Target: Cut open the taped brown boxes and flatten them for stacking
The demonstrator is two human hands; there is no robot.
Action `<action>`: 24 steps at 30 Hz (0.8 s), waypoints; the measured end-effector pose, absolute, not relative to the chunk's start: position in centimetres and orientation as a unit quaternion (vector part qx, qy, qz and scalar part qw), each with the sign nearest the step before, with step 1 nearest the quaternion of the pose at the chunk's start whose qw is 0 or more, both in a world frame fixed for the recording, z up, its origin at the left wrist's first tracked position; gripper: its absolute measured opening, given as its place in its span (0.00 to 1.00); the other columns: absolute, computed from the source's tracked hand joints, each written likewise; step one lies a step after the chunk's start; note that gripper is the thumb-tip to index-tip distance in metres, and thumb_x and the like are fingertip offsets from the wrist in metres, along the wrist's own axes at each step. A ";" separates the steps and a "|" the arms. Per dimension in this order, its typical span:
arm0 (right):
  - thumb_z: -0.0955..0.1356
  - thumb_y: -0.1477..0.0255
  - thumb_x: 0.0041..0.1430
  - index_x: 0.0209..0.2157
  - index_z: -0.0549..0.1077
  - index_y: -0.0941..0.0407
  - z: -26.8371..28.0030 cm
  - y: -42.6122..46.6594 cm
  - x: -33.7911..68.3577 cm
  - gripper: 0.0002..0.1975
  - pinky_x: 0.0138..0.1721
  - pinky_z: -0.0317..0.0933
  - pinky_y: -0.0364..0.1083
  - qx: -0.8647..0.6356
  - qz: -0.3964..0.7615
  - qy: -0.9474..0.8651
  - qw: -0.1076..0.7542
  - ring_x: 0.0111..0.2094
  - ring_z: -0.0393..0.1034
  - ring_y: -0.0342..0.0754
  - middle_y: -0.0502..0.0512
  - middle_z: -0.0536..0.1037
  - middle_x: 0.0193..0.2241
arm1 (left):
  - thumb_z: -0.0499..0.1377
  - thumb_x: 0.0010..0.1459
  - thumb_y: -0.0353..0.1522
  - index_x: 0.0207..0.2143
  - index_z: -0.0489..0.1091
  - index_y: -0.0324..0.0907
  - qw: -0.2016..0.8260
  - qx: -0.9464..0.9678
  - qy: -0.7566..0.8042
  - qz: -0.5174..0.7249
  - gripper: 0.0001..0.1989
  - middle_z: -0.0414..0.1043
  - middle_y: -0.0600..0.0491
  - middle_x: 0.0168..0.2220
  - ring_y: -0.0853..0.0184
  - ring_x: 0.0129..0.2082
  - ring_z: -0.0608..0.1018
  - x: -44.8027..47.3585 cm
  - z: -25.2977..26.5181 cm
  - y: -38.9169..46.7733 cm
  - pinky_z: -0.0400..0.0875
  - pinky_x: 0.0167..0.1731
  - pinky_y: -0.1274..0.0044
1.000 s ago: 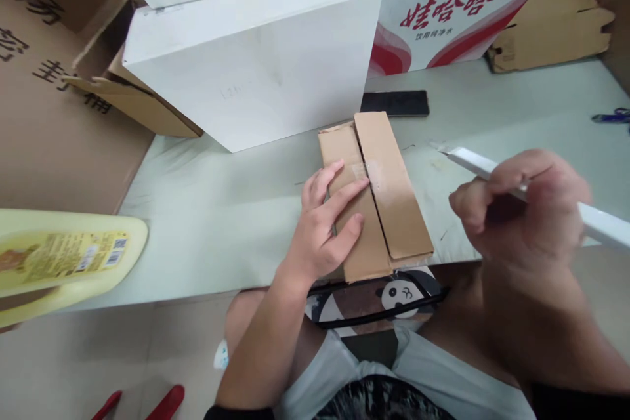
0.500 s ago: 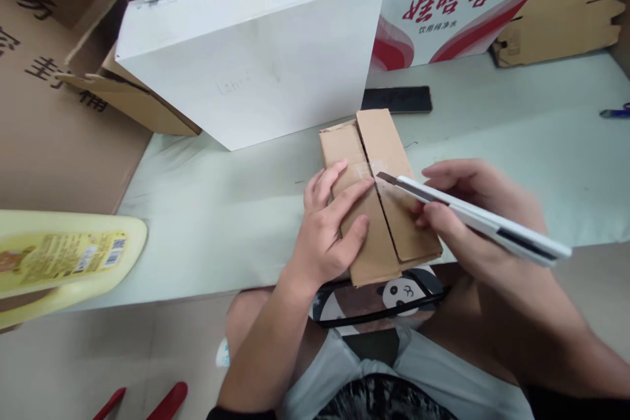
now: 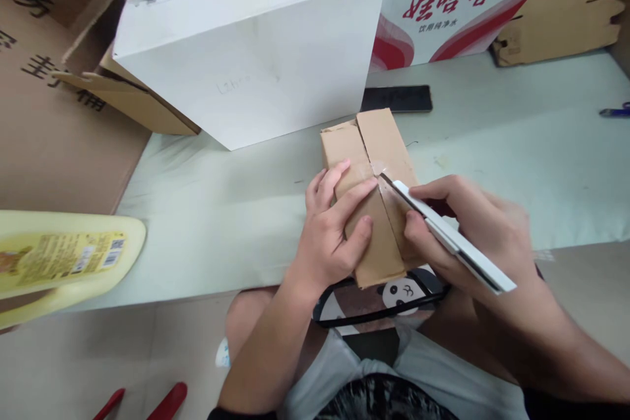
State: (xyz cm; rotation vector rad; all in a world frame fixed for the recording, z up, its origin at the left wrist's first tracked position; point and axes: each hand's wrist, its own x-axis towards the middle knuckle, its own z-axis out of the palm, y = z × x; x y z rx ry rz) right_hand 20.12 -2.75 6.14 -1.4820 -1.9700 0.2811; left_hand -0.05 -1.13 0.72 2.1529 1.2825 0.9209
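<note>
A small brown cardboard box (image 3: 377, 230) lies near the table's front edge, its two top flaps meeting along a seam with a strip of clear tape across it. My left hand (image 3: 332, 230) rests on the left flap, fingers apart, the index fingertip touching the seam by the tape. Gripped in my right hand (image 3: 477, 230) is a white box cutter (image 3: 453, 236) with its dark blade out. The blade tip meets the seam at the tape, just right of my left index finger. My right fingers cover part of the right flap.
Behind the box lie a black phone (image 3: 396, 98) and a large white box (image 3: 256, 72). A printed white-and-red carton (image 3: 443, 13) and flattened cardboard (image 3: 561, 26) stand at the back right. A yellow bottle (image 3: 73, 262) is at the left, a pen (image 3: 615, 112) at the far right.
My right hand has shifted left and slightly down, turning the box cutter steeper, and its blade has come onto the taped seam. My left hand stays on the box, moved only slightly.
</note>
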 end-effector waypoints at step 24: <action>0.66 0.75 0.57 0.30 0.66 0.52 5.9 -3.2 19.6 0.04 0.20 0.53 0.43 -0.539 0.071 -0.768 0.338 0.18 0.55 0.41 0.47 0.67 0.21 | 0.51 0.71 0.42 0.61 0.72 0.53 0.228 0.771 0.481 0.349 0.21 0.59 0.48 0.71 0.51 0.69 0.65 0.0 0.6 -1.0 0.59 0.68 0.57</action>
